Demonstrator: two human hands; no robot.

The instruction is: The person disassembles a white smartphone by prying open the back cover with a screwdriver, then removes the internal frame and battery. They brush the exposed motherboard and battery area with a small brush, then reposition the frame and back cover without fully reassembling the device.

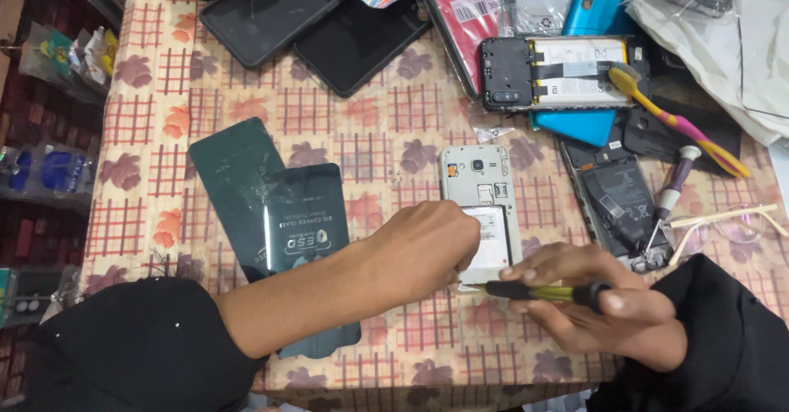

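A white phone (480, 183) with its back cover off lies face down in the middle of the table, battery showing. My left hand (427, 243) rests on its lower left part and holds it down. My right hand (592, 305) grips a black and yellow screwdriver (542, 292) lying almost level, its tip pointing left at the phone's bottom edge under my left hand.
Dark glass screen protectors (271, 206) lie to the left. Behind are black phone cases (316, 17), an opened phone (559, 73) with battery, a blue cover (590, 9), a yellow toothbrush (674, 120), another opened phone (616, 202), a small screwdriver (670, 198) and spectacles (723, 223).
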